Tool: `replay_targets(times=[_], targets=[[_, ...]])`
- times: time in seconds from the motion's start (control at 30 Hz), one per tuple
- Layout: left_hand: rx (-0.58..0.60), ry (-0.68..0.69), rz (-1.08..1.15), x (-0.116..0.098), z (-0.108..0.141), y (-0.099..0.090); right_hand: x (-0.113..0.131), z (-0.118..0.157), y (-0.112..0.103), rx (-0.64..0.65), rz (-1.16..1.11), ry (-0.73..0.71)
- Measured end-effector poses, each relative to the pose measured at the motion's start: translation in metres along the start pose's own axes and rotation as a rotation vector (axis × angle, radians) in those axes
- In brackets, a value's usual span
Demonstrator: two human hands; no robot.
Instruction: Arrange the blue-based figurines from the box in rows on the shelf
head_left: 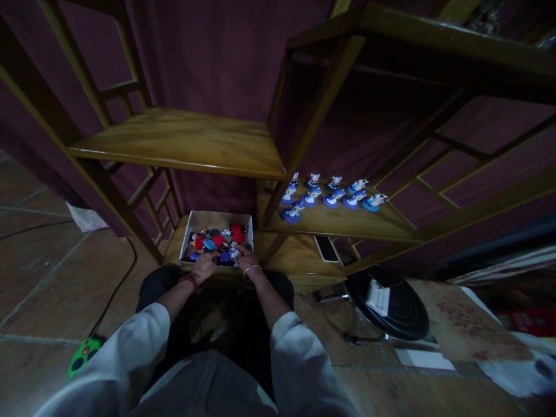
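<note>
Shelf above the grips (pixel 186 139): varnished wood, smooth, with a soft sheen.
Box under both grips (pixel 217 220): pale card, matt.
Pieces in the box (pixel 217 240): glossy, probably plastic, in red, blue and black; too small to be sure.
Figures up and right of the grips (pixel 330 194): shiny blue and white, plastic-looking.
Left wrist band (pixel 188 281): red beads.
Right wrist bangle (pixel 251 268): bright metal.
Sleeves (pixel 299 359): light matt cloth.
Floor (pixel 39 272): dull, rough tiles.

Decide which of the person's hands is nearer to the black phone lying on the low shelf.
Right. The right hand rests at the box's near right corner, closer to the phone; the left hand lies further left.
</note>
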State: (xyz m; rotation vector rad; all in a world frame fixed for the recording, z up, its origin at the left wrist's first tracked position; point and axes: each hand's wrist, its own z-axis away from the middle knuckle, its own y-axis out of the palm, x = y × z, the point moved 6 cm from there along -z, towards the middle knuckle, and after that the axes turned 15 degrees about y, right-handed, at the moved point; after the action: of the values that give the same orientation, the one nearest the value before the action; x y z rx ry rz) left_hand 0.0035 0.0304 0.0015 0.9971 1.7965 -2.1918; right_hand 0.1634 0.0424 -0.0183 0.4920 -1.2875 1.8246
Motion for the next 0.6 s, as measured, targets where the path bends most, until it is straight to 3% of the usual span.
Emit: replay_targets(times=[0.23,0.6], targets=[[0.037,0.031,-0.030,-0.004,-0.015,0.006,-0.003,0.001,-0.008,-0.054,-0.101,0.041],[0.160,0.014,-0.138,-0.007,-0.030,0.013,-0.008,0.002,-0.001,-0.071,-0.529,0.141]])
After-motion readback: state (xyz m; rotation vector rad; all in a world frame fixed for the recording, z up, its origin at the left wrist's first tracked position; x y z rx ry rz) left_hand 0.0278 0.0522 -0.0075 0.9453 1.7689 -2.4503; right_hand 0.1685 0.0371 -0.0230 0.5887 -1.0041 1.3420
